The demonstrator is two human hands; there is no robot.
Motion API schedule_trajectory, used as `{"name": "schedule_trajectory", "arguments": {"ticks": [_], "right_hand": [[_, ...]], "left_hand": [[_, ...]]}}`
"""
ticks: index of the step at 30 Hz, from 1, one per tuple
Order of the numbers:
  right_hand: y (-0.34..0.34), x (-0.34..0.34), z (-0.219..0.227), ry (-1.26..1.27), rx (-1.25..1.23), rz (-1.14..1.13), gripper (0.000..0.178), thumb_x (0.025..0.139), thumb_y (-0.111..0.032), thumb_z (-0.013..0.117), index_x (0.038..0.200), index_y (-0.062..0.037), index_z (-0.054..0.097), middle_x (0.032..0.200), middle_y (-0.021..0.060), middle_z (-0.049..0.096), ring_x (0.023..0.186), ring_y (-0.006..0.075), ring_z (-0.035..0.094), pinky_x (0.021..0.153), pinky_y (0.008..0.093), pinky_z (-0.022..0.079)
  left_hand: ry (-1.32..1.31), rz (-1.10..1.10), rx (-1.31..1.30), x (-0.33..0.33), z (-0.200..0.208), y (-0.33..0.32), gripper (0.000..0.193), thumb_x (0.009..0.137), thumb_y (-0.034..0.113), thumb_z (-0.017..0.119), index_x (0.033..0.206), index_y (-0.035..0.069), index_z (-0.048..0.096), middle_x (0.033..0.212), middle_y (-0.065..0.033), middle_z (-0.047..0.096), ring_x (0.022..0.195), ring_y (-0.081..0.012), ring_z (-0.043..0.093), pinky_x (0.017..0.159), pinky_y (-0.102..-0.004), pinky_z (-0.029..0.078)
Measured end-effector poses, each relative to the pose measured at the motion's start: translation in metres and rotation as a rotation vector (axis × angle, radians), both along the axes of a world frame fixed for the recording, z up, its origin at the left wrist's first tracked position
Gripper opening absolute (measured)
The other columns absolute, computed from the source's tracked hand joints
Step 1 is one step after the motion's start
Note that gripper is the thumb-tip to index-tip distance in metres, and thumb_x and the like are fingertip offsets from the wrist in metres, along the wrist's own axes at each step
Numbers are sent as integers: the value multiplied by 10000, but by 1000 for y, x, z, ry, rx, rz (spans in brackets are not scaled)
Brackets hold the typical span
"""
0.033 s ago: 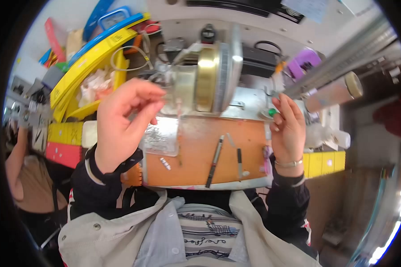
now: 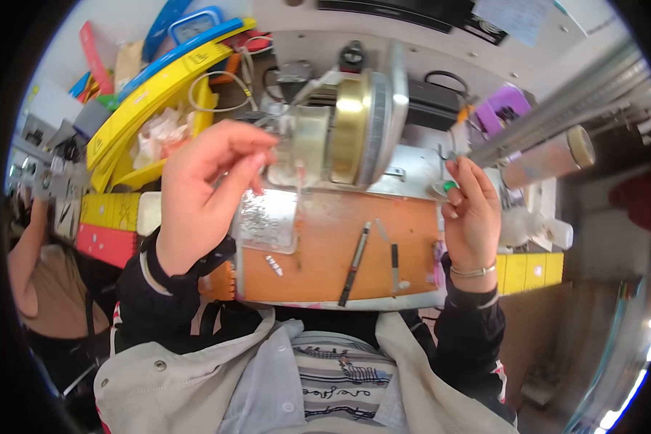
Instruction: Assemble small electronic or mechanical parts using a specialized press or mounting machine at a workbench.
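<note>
Bench (image 2: 320,253), orange-brown, across the centre of the frame. Yellow bin (image 2: 141,175) at upper left, around pale bags (image 2: 163,134). Gold-banded machine (image 2: 349,130) at upper centre, between both hands. Left hand (image 2: 199,195) left of centre, near the machine; grip with thumb and index close together, cannot tell whether holding anything. Right hand (image 2: 475,210) right of centre; grip with fingers curled, contents likewise unclear. Clear tray (image 2: 273,249) of shiny pieces (image 2: 262,215), left of centre. Dark pen (image 2: 353,267), slanted, lower centre. White scrap (image 2: 274,265) just below the tray. Green piece (image 2: 450,186) beside the right fingertips; cannot tell if touching.
</note>
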State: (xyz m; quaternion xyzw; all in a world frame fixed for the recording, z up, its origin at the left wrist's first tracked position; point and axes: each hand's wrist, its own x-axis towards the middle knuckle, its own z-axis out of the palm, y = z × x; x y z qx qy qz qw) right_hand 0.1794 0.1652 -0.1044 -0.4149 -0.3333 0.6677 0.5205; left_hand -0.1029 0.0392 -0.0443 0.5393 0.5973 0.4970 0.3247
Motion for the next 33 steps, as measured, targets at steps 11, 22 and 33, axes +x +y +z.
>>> {"name": "schedule_trajectory", "arguments": {"ticks": [11, 22, 33], "right_hand": [[18, -58, 20, -6, 41, 406, 152, 938, -96, 646, 1044, 3, 692, 741, -25, 604, 537, 11, 440, 439, 175, 279], [30, -82, 21, -78, 12, 461, 108, 895, 24, 568, 927, -4, 668, 636, -16, 576, 460, 25, 430, 419, 185, 309], [44, -94, 27, -136, 40, 599, 92, 849, 38, 635, 878, -32, 687, 631, -15, 610, 444, 3, 419, 394, 177, 268]], "left_hand": [[74, -21, 173, -52, 9, 9, 160, 872, 2, 491, 736, 15, 574, 621, 11, 520, 568, -44, 430, 520, -213, 309], [347, 57, 1, -47, 16, 24, 286, 781, -76, 650, 1056, 1, 634, 856, -52, 571, 781, -187, 549, 759, -277, 443], [691, 106, 433, -12, 0, 66, 738, 685, 50, 777, 1380, 116, 538, 902, 17, 725, 939, -181, 607, 877, -320, 386]]}}
